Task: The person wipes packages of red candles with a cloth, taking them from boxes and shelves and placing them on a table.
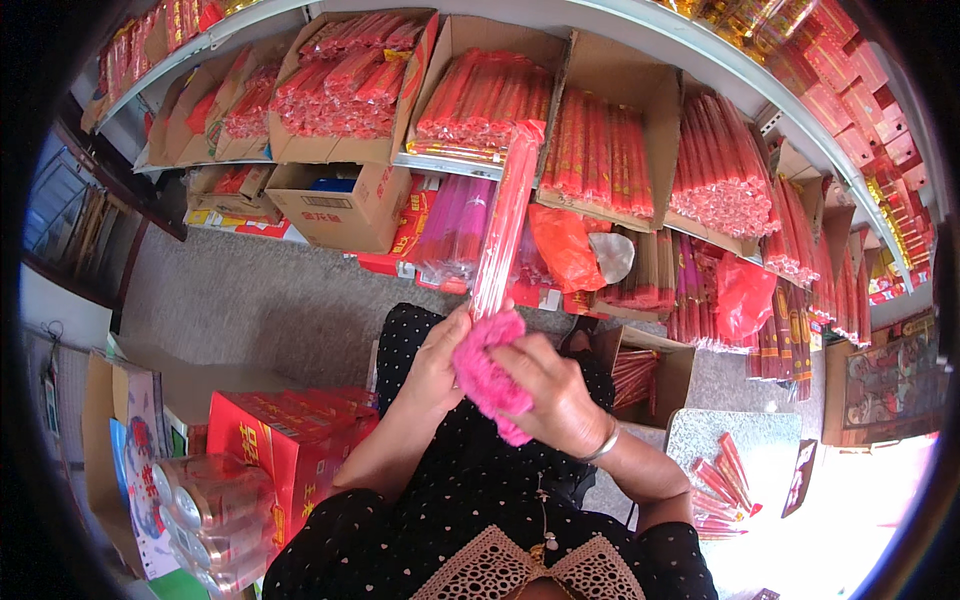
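Observation:
A long, clear-wrapped bundle of thin red sticks (pixel 508 215) slants up and away from me, its lower end at my hands. My left hand (pixel 440 358) is closed round that lower end, with the fingers partly behind it. In my right hand (pixel 553 388) is a bunched pink cloth (pixel 492 372), pressed against the bundle's lower end beside the left hand. The cloth covers part of the bundle, and a corner of it hangs below the right fingers.
Ahead, a shelf (pixel 400 160) carries cardboard boxes (pixel 640 130) of similar red bundles. Red cartons (pixel 270 440) and wrapped cans (pixel 215 505) stand at the near left. Several red packets (pixel 722 480) lie on a grey surface (pixel 735 432) at the right. An open box (pixel 672 362) stands beyond it.

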`<state>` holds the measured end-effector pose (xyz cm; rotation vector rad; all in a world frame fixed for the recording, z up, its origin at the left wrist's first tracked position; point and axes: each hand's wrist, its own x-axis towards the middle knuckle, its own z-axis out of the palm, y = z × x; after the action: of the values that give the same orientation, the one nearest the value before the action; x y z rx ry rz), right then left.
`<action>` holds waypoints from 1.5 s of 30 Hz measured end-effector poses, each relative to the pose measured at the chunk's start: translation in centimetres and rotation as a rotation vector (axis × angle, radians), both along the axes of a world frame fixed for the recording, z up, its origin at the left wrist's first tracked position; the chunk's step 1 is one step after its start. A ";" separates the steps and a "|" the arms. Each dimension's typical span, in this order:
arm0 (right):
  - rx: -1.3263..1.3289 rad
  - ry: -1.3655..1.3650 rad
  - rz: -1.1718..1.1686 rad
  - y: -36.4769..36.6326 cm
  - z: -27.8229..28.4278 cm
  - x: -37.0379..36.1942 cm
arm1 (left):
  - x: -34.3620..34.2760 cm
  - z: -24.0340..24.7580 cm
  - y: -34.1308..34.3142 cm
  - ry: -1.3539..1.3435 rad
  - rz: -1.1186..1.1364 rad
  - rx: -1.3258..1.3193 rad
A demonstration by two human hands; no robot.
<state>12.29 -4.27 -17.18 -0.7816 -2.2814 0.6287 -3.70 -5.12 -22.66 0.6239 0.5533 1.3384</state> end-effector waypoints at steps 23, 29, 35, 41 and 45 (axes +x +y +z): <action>-0.262 0.023 0.066 -2.9 -3.7 0.9 | -1.4 1.6 2.6 -0.424 -0.252 0.065; -0.403 0.160 -0.054 -3.0 -4.4 2.4 | -0.8 2.0 2.5 -0.402 -0.273 0.048; -0.438 0.273 -0.149 -3.4 -5.0 2.8 | -0.2 2.1 2.3 -0.373 -0.325 0.096; -0.501 0.374 -0.170 -3.8 -6.2 2.8 | 0.0 2.5 2.0 -0.283 -0.365 0.174; -0.529 0.407 -0.163 -4.0 -6.3 2.6 | 0.1 3.1 1.5 -0.212 -0.307 0.135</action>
<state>14.91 -8.30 -23.47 -0.9650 -1.6759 1.2158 -3.59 -3.60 -19.52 0.6393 0.1863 1.1391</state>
